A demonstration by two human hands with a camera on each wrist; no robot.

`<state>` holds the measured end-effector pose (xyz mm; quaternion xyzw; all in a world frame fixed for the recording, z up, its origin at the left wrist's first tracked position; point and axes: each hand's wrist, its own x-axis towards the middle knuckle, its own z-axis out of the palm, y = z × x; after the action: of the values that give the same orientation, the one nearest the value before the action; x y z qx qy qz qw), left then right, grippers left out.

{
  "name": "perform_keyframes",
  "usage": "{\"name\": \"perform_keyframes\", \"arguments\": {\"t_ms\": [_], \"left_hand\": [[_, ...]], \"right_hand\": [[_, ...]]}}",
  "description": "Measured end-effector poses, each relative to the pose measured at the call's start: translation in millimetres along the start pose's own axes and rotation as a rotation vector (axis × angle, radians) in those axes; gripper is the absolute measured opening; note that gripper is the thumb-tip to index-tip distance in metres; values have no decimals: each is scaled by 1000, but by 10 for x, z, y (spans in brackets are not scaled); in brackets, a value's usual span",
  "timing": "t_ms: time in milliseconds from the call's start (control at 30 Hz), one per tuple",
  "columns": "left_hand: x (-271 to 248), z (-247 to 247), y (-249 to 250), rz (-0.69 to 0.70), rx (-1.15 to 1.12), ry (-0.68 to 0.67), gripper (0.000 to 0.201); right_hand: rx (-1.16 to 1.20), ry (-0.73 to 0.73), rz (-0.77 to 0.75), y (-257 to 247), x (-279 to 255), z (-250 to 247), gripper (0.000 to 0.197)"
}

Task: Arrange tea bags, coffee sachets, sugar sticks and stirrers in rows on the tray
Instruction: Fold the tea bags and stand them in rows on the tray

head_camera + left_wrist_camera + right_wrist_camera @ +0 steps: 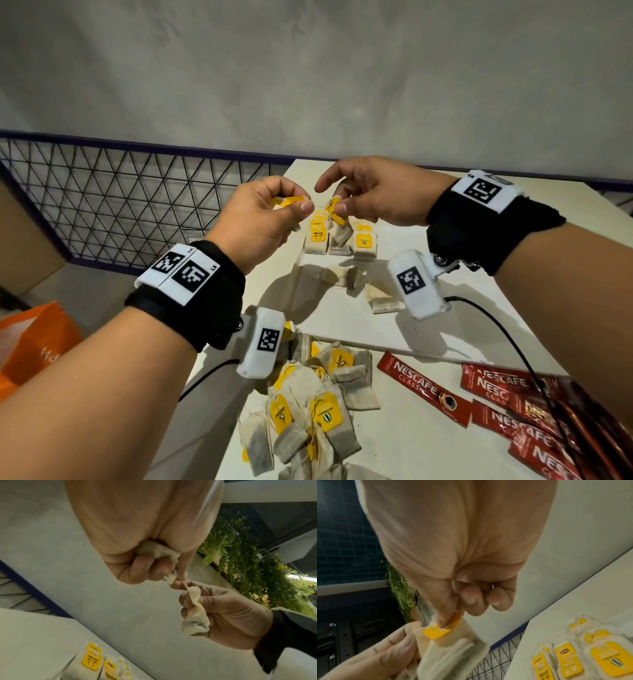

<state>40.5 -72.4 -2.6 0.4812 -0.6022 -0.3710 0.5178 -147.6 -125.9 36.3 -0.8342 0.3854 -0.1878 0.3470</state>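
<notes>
Left hand [263, 219] and right hand [373, 192] each pinch a tea bag [334, 209], raised above the rows of tea bags [339, 240] below them.

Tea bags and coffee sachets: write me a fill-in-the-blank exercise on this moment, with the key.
1. Each hand, the left hand and the right hand, pinches a ____ with a yellow tag.
2. The red sachets on the table read ____.
3. The front tag of the left-hand row of tea bags reads ____.

Missing words: tea bag; Nescafe Classic; RELAX
</notes>
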Motion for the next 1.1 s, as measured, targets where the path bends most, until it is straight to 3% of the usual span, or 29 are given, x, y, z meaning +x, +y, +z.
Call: {"name": "perform_keyframes", "arguments": {"t_ms": [233,367,533,667,767,833,967,1100], "left_hand": [[-33,-71,3,-141,-156,-152,24],[-8,-111,19,-154,-216,-73,22],[1,-50,20,-115,93,-93,5],[-5,86,-1,-84,238,-207,20],[1,146,-10,-18,254,-218,13],[12,135,-23,5,261,-192,3],[39,13,-54,25,414,-148,15],[20,-64,7,99,704,-172,20]], "right_hand": [[-78,60,10,-4,6,-15,24],[-180,40,35,64,-15,-23,21],[-119,42,29,72,-39,-10,19],[84,18,-37,30,-45,14,22],[171,5,-52,33,-48,13,26],[153,17,-48,48,-58,-8,26],[9,40,-4,108,-72,-70,25],[-134,18,43,141,-54,-37,23]]}}
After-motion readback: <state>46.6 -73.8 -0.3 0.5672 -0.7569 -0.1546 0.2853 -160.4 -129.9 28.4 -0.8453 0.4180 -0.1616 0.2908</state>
